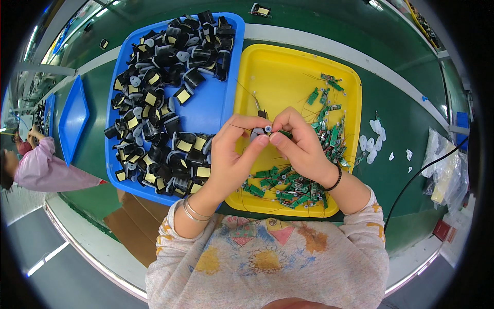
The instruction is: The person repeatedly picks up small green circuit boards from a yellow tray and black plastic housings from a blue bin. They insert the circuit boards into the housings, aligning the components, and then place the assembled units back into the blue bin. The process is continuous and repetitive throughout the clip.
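Observation:
Over the yellow tray (288,67), my two hands meet at the fingertips. My left hand (234,149) is closed in a pinch on a small grey part (268,129) with a round, dark-centred end. A short black piece and thin wires stick up beside it. My right hand (301,144) pinches at the same spot, with a small green circuit board (284,134) showing under its fingers. How the pieces join is hidden by the fingertips. Below the right hand lies a pile of green circuit boards (296,190) with thin wires, inside the yellow tray.
A blue tray (216,103) at left holds many black housings (154,98) with cream pads and grey ends. White oval pieces (378,129) and clear plastic bags (447,170) lie at right, near a black cable (417,172). Another person (51,167) works at far left beside a blue tray (74,121).

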`<state>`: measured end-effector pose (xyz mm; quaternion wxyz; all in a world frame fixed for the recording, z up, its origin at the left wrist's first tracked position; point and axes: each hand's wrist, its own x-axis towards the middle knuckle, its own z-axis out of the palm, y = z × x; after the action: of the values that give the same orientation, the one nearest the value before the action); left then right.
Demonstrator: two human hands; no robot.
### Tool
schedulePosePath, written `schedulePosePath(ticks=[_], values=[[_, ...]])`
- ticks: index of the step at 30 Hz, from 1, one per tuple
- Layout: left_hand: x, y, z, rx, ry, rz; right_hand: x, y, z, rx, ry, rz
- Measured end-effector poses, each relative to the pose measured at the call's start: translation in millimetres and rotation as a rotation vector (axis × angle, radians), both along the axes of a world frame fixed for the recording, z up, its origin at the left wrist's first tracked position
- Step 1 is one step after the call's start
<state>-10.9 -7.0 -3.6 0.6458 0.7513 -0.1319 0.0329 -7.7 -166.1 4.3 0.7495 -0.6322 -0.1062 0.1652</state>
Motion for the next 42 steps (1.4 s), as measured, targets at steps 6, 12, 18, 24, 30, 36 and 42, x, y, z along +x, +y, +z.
schedulePosePath(ticks=[6, 12, 18, 24, 30, 36, 42], values=[[-0.3, 0.2, -0.2, -0.024, -0.049, -0.022, 2.7, 2.7, -9.3, 0.027, -0.206, -0.071], [-4.1, -5.1, -7.3, -0.298, 0.283, -0.2, 3.5, 4.2, -4.0, 0.15, -0.483, -0.133], [-4.7, -4.0, 1.1, -0.473, 0.404, -0.17, -6.9, -0.1, 1.5, 0.453, -0.401, -0.247], [-1.3, 5.6, 4.2, -0.55, 0.397, -0.005, -2.3, -10.6, -1.1, -0.005, -0.422, -0.245], [-6.1, 1.0, 3.8, -0.557, 0.474, -0.156, -0.6, -5.0, -1.4, -0.046, -0.353, -0.112], [-7.6, 3.7, 4.7, -0.571, 0.454, -0.165, 3.8, -5.0, -2.4, -0.191, -0.497, -0.16], [-6.2, 6.4, -1.8, -0.419, 0.258, -0.134, 4.6, -2.8, 0.7, -0.327, -0.72, -0.295]])
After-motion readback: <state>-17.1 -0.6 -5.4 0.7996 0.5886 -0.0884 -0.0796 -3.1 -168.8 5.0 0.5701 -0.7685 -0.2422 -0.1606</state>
